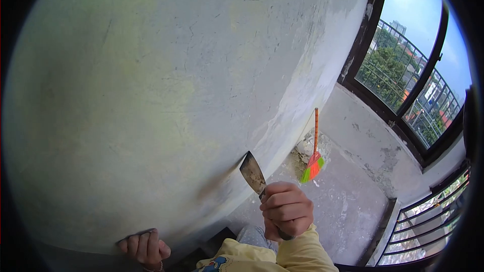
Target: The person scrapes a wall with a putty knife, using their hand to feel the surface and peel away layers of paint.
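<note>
A putty knife (253, 173) with a worn, stained metal blade is gripped in my right hand (288, 208), fingers wrapped round its handle. Its blade points up and left, with the tip right at the painted wall (166, 121) and a shadow below it. The handle's end shows under my fist. Lower left, my left hand (144, 248) is against the wall with its fingers curled and pressed together. A thin dark strip runs along those fingertips; I cannot tell whether it is a held thing or shadow. The wall is patchy yellow-green and grey, with scratches and cracks.
An orange and green broom (313, 165) leans in the corner beside a pile of rubble (305, 147). The concrete floor (348, 206) has white flecks. Dark-framed windows (398, 65) stand at upper right, and a barred railing (428, 221) at lower right.
</note>
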The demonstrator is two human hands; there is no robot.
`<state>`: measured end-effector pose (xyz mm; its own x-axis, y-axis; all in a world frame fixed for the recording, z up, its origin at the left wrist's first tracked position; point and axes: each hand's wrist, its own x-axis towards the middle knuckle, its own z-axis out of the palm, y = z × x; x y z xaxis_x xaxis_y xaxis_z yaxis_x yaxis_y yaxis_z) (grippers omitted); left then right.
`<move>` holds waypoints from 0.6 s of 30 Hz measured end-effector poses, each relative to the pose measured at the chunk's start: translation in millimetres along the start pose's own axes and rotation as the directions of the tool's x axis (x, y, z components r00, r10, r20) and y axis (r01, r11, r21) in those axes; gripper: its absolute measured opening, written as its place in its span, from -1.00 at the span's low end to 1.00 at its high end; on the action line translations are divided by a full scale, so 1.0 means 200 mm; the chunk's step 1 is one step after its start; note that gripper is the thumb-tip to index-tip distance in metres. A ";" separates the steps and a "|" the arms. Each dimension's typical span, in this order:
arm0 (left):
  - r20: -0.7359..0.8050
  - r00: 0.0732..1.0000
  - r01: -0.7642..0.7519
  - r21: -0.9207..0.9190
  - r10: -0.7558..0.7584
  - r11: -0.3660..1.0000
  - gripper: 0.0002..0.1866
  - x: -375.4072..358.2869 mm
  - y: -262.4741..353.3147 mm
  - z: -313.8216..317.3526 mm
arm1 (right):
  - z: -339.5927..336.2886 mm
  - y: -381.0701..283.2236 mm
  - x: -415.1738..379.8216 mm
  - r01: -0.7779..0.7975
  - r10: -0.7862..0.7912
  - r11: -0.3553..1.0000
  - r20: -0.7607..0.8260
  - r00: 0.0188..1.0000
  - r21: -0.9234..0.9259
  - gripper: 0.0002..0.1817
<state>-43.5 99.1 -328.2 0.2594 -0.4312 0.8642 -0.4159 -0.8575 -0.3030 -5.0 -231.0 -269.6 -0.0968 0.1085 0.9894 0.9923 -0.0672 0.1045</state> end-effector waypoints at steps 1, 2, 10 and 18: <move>-0.001 1.000 -0.002 0.005 0.002 1.000 -0.65 0.00 0.00 0.00 | -0.01 -0.01 0.00 -0.049 0.048 0.999 -0.050 0.998 -0.011 -0.77; -0.001 1.000 -0.004 0.009 0.004 1.000 -0.65 -0.01 0.00 -0.01 | -0.02 -0.03 0.00 -0.097 0.095 0.995 -0.102 0.990 -0.018 -0.78; -0.018 1.000 0.016 -0.007 -0.016 1.000 -0.66 0.02 0.01 -0.01 | -0.03 -0.09 -0.02 -0.255 0.225 0.964 -0.741 0.633 0.074 -0.78; -0.019 0.999 0.032 -0.026 -0.032 0.999 -0.66 0.03 0.01 -0.02 | -0.19 -0.02 0.43 -0.016 -0.072 0.993 -0.727 0.683 -0.114 -0.80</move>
<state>-45.4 96.2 -322.7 0.2560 -0.3980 0.8809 -0.4303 -0.8630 -0.2649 -19.3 -259.4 -181.0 -0.1940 -0.6417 0.7420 0.9785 -0.1811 0.0992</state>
